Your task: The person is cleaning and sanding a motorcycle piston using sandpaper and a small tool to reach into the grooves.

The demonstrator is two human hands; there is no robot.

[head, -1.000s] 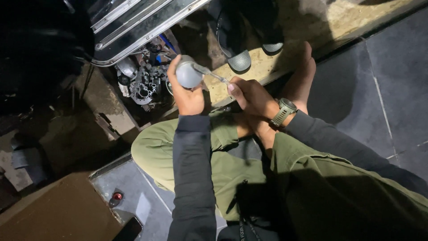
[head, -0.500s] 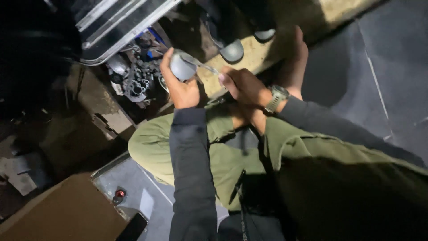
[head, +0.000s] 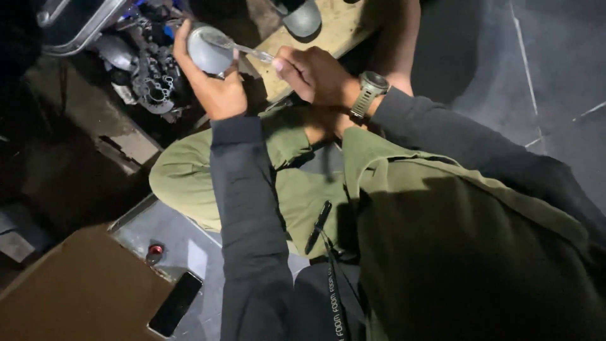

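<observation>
Cradling one round grey metal part (head: 209, 49), the left hand (head: 218, 85) had its grip curled about the piece, fingers up one side and thumb up the other, raised over the person's knee near the top of the view. One thin metal tool (head: 243, 47) lay across the face of that part, its tip touching it. The right hand (head: 312, 76) pinched the tool's other end, its grip pressed together on the shaft, with one wristwatch (head: 369, 91) on that wrist.

Both arms wore dark sleeves, and the person sat with olive-trousered legs folded on the floor (head: 543, 76), which was laid in dark grey tiles. One wooden board (head: 328, 28) lay on the floor beyond the hands, toward the top edge, and one grey shoe (head: 302, 17) rested on it. Left of the held part, one heap of engine parts (head: 148, 69) lay in shadow; how many pieces it held could not be told.

Toward the bottom left corner, one dark phone (head: 175, 304) lay flat on the floor just beside one brown cardboard box (head: 82, 293). One small red-topped object (head: 154, 251) sat near them. One black pen (head: 317, 226) was clipped at the person's lap.
</observation>
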